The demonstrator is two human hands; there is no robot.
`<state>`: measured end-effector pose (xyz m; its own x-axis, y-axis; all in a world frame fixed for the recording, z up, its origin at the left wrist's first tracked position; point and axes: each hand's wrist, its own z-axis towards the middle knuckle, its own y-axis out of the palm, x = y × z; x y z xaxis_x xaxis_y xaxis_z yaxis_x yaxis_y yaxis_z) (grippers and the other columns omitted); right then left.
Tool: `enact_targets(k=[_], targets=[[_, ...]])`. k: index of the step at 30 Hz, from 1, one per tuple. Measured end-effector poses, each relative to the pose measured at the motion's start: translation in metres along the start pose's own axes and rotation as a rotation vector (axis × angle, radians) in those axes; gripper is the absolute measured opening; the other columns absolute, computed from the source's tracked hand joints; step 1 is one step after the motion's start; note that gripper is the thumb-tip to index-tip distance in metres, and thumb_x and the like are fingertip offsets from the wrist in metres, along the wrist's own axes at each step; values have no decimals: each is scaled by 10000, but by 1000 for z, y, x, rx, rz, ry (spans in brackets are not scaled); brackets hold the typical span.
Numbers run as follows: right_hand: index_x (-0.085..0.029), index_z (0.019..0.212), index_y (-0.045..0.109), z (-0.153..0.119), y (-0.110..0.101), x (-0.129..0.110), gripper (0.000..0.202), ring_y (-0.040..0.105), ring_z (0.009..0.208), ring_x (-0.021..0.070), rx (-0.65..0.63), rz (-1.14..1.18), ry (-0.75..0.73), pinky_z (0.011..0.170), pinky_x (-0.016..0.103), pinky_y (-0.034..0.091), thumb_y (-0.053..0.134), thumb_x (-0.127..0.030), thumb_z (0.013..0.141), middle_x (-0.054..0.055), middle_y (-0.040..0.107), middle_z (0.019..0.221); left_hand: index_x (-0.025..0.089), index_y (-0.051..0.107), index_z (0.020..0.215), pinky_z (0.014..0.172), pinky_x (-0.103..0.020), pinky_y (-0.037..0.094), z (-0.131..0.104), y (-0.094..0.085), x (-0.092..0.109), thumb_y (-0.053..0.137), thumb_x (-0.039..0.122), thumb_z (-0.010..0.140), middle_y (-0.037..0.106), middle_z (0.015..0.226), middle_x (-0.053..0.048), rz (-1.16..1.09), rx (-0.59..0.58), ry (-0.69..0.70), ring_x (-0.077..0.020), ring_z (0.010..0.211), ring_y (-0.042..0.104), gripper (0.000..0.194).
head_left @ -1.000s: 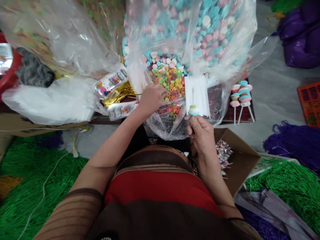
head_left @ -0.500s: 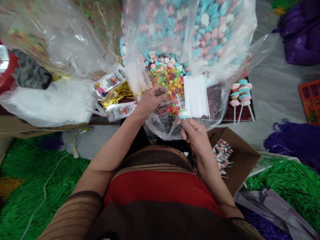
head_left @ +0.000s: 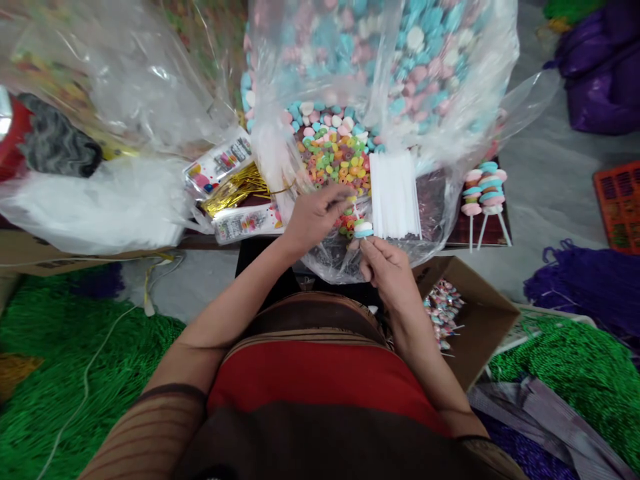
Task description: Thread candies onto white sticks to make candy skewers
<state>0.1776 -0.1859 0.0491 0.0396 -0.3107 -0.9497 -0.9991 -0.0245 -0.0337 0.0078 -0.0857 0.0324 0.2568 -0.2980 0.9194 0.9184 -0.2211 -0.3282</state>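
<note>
L hand [head_left: 315,213] shifted right to stick [head_left: 356,211] tip, apparently pinching yellow ring [head_left: 352,199]; R hand [head_left: 387,263] pinches stick's near end. Step: prob. threading; next req. straight push.

I am finding the lower end of the stick [head_left: 356,211] hidden in the right hand [head_left: 389,263]; the left hand [head_left: 317,217] is blurring near it. Beyond both, the top edge is cropping the candy bag [head_left: 383,53].

Blue-and-white candy stack [head_left: 363,231], white sticks [head_left: 395,197], multicoloured candy rings [head_left: 347,165]
</note>
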Motion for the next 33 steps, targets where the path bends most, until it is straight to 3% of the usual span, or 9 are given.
enact_targets(k=[4,8,11,14,17,21,27,33], targets=[[-210,795,649,5,0,6,473,327,374,71,38,108,26,392,232,212,679,-674,887,-72,514,490,214,769,1132,966,-303,576,-11,7,13,590,294,1011,815,1136,-64,111,-149,193,-175,1082,754,230],[-213,755,620,11,-1,14,498,342,394,68,56,176,-5,394,231,219,727,-692,841,-62,530,517,256,805,1061,918,-284,571,-5,1,29,631,279,983,823,1048,-38,-16,-219,123,-166,989,763,192],[-214,811,661,15,0,16,474,314,411,73,91,233,-27,395,232,217,721,-682,850,-66,512,520,243,811,1010,931,-293,554,20,-14,31,665,264,947,812,1016,-32,-10,-79,-13,-185,993,746,161],[-204,858,698,18,4,19,463,314,424,74,92,279,-23,399,230,208,720,-666,856,-58,527,531,217,791,1015,1010,-335,523,62,-30,15,605,195,940,796,1046,-44,215,54,-43,-220,1091,702,201],[-192,856,707,20,9,24,465,333,431,69,67,306,-5,407,223,206,729,-657,852,-53,537,533,215,776,1022,1077,-390,471,109,-38,-8,543,123,916,769,1125,-81,526,36,-51,-269,1169,664,273],[-185,856,711,22,14,32,475,323,422,65,46,328,44,412,220,204,732,-659,845,-63,517,516,192,728,1212,1116,-417,430,152,-34,-24,586,113,874,673,1322,-153,778,-70,-58,-329,1302,591,375],[-177,873,718,23,13,38,487,324,423,72,47,319,54,417,227,217,709,-664,858,-63,513,514,131,747,1182,1098,-459,440,173,-21,-21,578,110,872,651,1322,-204,973,-231,-59,-375,1293,582,353],[-188,868,713,23,11,37,474,316,420,80,40,303,42,408,236,212,695,-662,866,-61,507,513,73,765,1173,1047,-483,474,177,-23,-22,572,117,806,705,1244,-241,1118,-278,-52,-392,1210,624,417]])
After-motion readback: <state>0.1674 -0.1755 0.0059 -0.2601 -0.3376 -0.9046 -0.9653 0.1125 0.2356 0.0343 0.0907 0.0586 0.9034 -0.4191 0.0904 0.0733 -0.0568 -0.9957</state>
